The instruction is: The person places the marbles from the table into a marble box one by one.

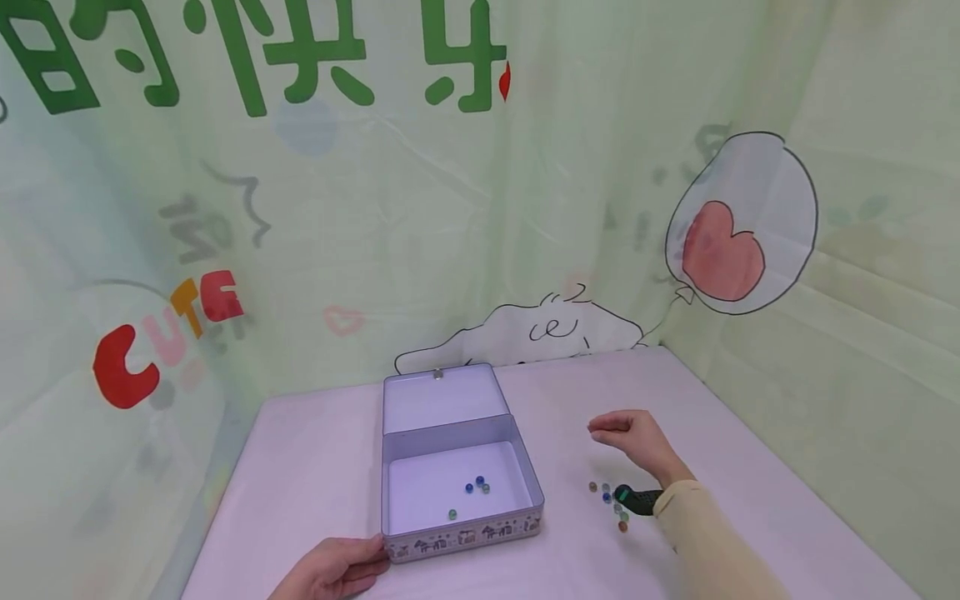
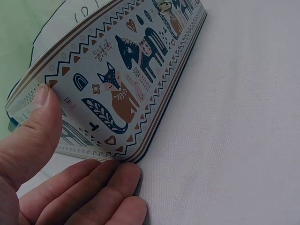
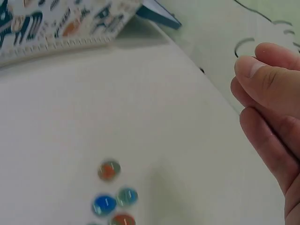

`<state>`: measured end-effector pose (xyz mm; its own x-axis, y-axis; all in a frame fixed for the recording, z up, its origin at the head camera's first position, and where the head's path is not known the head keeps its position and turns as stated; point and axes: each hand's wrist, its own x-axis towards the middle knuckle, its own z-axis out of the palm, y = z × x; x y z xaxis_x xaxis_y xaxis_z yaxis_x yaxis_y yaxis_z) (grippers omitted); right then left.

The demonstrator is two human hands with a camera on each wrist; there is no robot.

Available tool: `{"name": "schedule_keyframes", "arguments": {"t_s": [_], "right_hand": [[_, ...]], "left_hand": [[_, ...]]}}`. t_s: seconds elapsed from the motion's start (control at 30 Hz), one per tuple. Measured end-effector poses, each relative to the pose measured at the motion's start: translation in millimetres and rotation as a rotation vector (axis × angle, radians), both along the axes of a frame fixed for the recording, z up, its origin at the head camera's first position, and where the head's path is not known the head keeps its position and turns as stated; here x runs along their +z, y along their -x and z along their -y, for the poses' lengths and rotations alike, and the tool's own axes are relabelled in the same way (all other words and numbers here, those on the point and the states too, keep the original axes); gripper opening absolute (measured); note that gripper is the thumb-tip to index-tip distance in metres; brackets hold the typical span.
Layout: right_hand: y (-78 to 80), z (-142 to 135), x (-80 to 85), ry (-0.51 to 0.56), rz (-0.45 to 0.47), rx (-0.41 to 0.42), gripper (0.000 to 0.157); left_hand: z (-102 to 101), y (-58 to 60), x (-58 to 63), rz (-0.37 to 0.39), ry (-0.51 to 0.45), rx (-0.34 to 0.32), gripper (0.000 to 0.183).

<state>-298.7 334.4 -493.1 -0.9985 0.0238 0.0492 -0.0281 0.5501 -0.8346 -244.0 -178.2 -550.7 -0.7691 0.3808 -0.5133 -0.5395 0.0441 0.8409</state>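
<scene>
An open tin box (image 1: 461, 542) with animal patterns on its sides stands on the table, lid tipped back. Several small glass marbles (image 1: 480, 481) lie on its floor. My left hand (image 1: 333, 567) holds the box's near left corner; in the left wrist view the thumb (image 2: 41, 110) lies against its side, fingers at the bottom edge. My right hand (image 1: 637, 442) is raised over the table, right of the box, thumb tip against the fingers; I cannot tell whether anything is pinched there. Below it lie several loose marbles (image 1: 607, 497), blue, orange and greenish (image 3: 104, 205).
The raised lid (image 1: 446, 400) leans toward the back of the table. A pale cloth (image 1: 315, 467) covers the tabletop. Printed curtains (image 1: 450, 208) hang close behind and at both sides. A dark band (image 1: 637, 500) sits on the right wrist by the cream sleeve (image 1: 712, 542).
</scene>
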Motion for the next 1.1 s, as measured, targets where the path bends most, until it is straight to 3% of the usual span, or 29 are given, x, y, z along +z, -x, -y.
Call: {"name": "schedule_keyframes", "arguments": {"t_s": [0.27, 0.87, 1.1], "right_hand": [[-16.8, -28, -11.5, 0.0, 0.027, -0.025, 0.034], [-41.5, -38, -78.8, 0.048, 0.181, -0.162, 0.023], [-44.6, -36, -83.1, 0.044, 0.165, -0.165, 0.025]], "left_hand": [[-1, -1.9, 4.5, 0.004, 0.002, 0.004, 0.052], [-1, -1.1, 3.4, 0.031, -0.015, 0.007, 0.052], [0, -2.3, 0.3, 0.022, -0.029, -0.002, 0.053]]}}
